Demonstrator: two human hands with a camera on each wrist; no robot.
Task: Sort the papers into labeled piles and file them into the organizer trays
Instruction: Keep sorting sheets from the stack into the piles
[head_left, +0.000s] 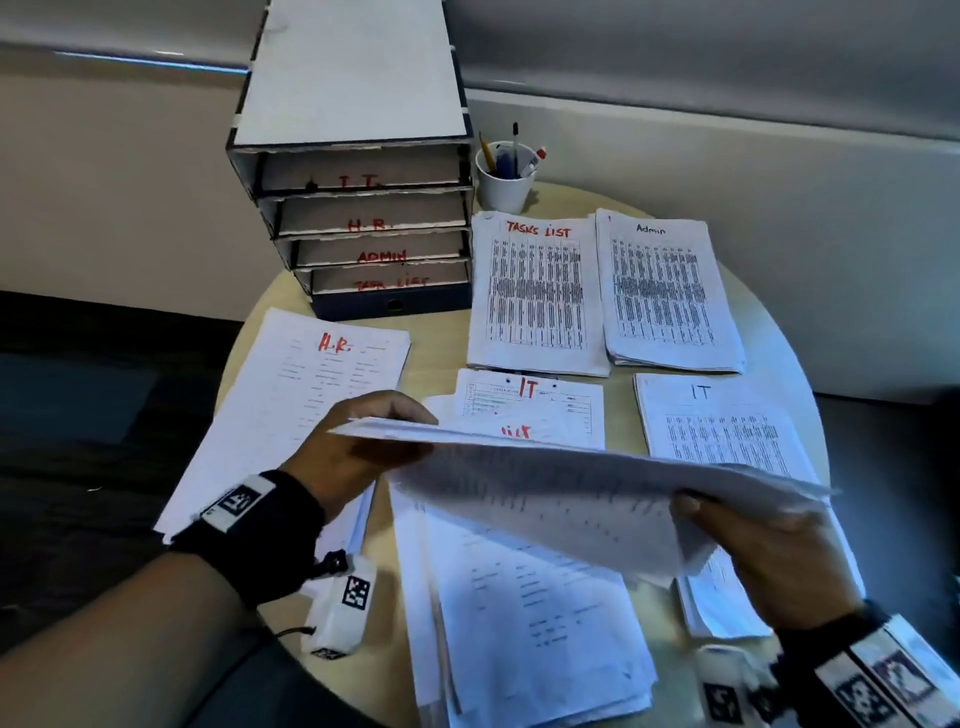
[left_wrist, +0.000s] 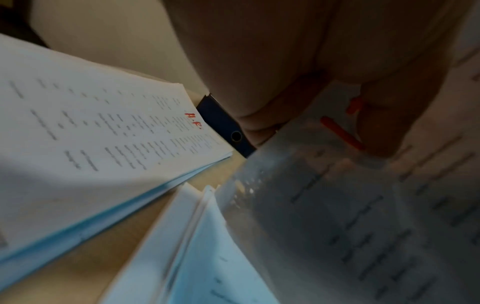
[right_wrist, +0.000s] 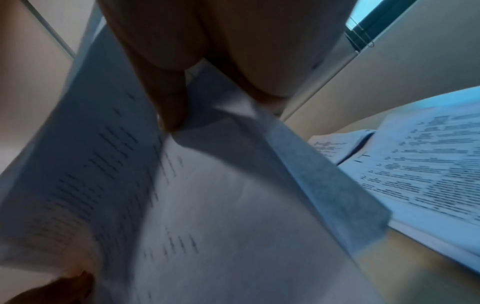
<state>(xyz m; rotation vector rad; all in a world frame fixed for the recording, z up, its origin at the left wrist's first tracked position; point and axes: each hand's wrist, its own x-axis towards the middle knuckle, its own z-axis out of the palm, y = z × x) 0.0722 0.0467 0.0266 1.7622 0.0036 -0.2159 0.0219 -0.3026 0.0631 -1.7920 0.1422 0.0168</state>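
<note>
From the head view, both hands hold a sheaf of papers (head_left: 545, 478) above the round worktop (head_left: 769, 322): the left hand (head_left: 353, 447) grips its 9 o'clock end, the right hand (head_left: 769, 545) its 4 o'clock corner. The organizer trays (head_left: 363, 228) stand at 11 o'clock. At the left wrist, fingers (left_wrist: 384, 123) clamp the sheaf beside the H.R. pile (left_wrist: 103, 133). At the right wrist, fingers (right_wrist: 168, 102) pinch the sheets.

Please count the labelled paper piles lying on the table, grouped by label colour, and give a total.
Red label: 3, H.R. pile, Tasks List pile, middle IT pile
Black label: 2, Admin pile, right IT pile
Total: 5
</note>
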